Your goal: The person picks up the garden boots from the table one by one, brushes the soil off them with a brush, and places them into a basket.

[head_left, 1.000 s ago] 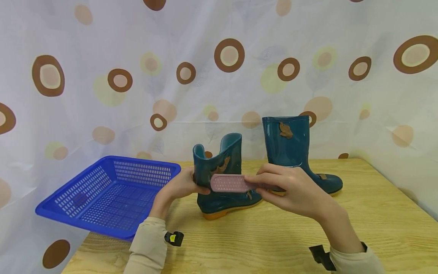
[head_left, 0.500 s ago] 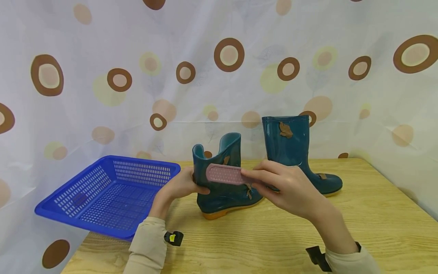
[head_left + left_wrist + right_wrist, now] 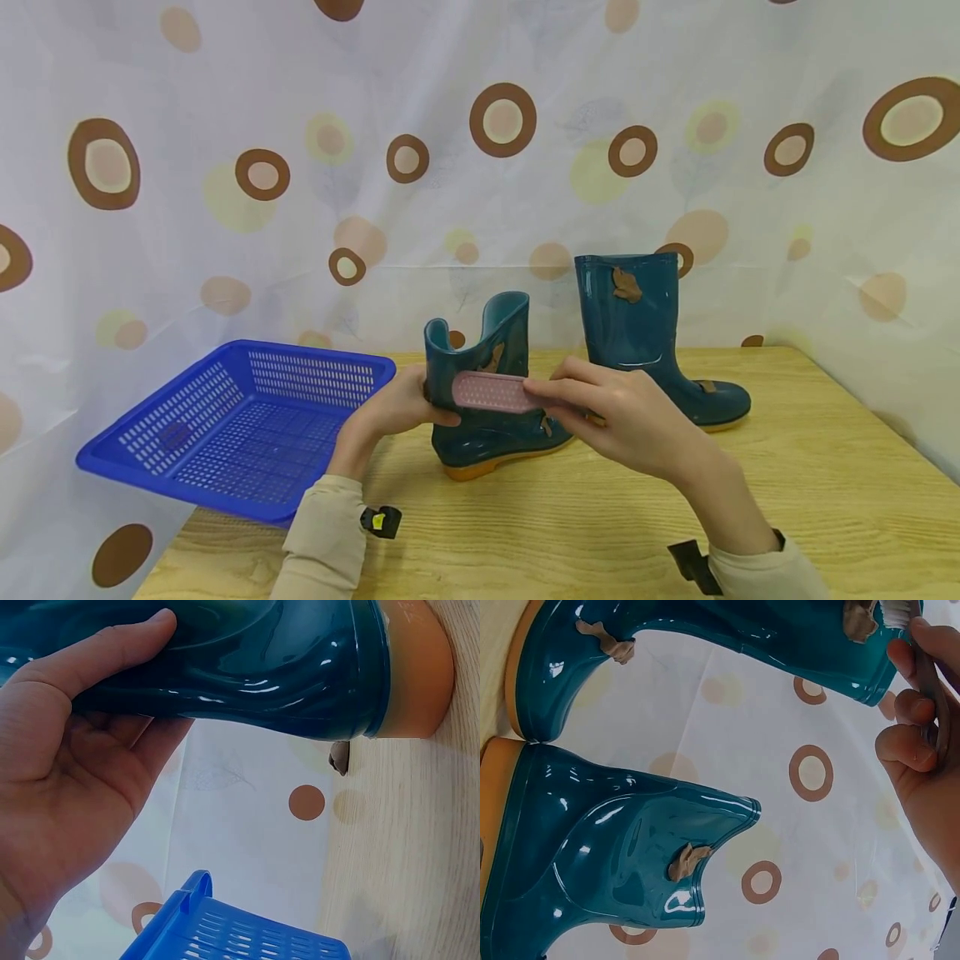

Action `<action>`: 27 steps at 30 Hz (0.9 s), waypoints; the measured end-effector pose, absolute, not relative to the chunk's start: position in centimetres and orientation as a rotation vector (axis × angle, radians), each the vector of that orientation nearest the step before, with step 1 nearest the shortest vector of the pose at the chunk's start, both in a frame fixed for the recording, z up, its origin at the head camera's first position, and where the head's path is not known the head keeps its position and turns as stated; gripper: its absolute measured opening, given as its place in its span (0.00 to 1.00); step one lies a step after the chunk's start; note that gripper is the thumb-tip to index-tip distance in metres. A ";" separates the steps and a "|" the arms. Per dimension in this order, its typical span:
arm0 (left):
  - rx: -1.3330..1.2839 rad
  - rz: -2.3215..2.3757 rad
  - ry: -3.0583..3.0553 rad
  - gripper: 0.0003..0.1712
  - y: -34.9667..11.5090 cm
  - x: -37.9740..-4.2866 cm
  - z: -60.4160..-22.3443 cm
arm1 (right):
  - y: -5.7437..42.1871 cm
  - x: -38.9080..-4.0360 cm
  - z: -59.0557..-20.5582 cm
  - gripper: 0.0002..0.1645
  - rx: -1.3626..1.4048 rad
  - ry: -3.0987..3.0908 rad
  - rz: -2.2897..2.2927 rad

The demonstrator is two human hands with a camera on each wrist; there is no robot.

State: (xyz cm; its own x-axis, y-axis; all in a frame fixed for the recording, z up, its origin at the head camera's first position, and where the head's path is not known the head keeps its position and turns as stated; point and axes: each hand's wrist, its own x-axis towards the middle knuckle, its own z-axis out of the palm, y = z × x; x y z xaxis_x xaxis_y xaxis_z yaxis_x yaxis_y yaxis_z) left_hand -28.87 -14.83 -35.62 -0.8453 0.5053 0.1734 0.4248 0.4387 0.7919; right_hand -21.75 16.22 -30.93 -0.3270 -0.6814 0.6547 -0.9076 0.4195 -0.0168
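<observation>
A teal rubber boot [image 3: 480, 437] with an orange sole stands upright on the table. My left hand [image 3: 397, 406] grips its shaft from the left, thumb on the near side and fingers passing behind. My right hand [image 3: 626, 414] holds a pink scrubbing brush [image 3: 491, 392] level by its handle, its back towards the head camera. White bristles [image 3: 896, 613] meet the boot's shaft beside a brown mud-like patch [image 3: 859, 621] in the right wrist view. Another brown patch [image 3: 607, 641] sits lower on this boot.
A second teal boot [image 3: 630, 317] stands upright behind on the right, with brown patches on its shaft and foot. At left on the wooden table [image 3: 525, 533] is a blue plastic basket [image 3: 322, 354]. A dotted curtain [image 3: 450, 50] hangs behind.
The brush has risen on the boot's shaft, tilted, then dropped slightly, and my right hand has shifted a little left. My left hand keeps its hold and the boot barely moves.
</observation>
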 end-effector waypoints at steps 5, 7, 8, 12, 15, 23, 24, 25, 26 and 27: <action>0.819 1.372 2.608 0.28 -14.8 -29.0 -35.7 | 16.5 -21.8 -30.9 0.24 1.359 -2.130 0.541; 0.802 1.377 2.607 0.28 -14.8 -29.0 -35.8 | 16.6 -21.7 -30.9 0.24 1.364 -2.138 0.552; 0.801 1.375 2.609 0.28 -14.8 -29.0 -35.8 | 16.6 -21.7 -30.9 0.24 1.366 -2.142 0.555; 0.777 1.373 2.612 0.28 -14.8 -29.1 -35.9 | 16.8 -21.7 -30.8 0.24 1.364 -2.160 0.553; 0.769 1.368 2.616 0.28 -14.8 -29.1 -35.8 | 16.9 -21.7 -30.7 0.23 1.361 -2.176 0.546; 0.776 1.365 2.622 0.28 -14.8 -29.1 -35.8 | 17.2 -21.5 -30.4 0.23 1.359 -2.170 0.525; 0.783 1.362 2.625 0.28 -14.8 -29.1 -35.8 | 17.2 -21.5 -30.3 0.22 1.359 -2.172 0.525; 0.785 1.362 2.624 0.28 -14.9 -29.1 -35.8 | 17.3 -21.4 -30.3 0.22 1.359 -2.176 0.526; 0.783 1.364 2.623 0.29 -14.9 -29.1 -35.9 | 17.3 -21.4 -30.3 0.22 1.359 -2.183 0.526; 0.780 1.366 2.619 0.29 -14.8 -29.1 -35.8 | 17.3 -21.4 -30.2 0.22 1.354 -2.191 0.520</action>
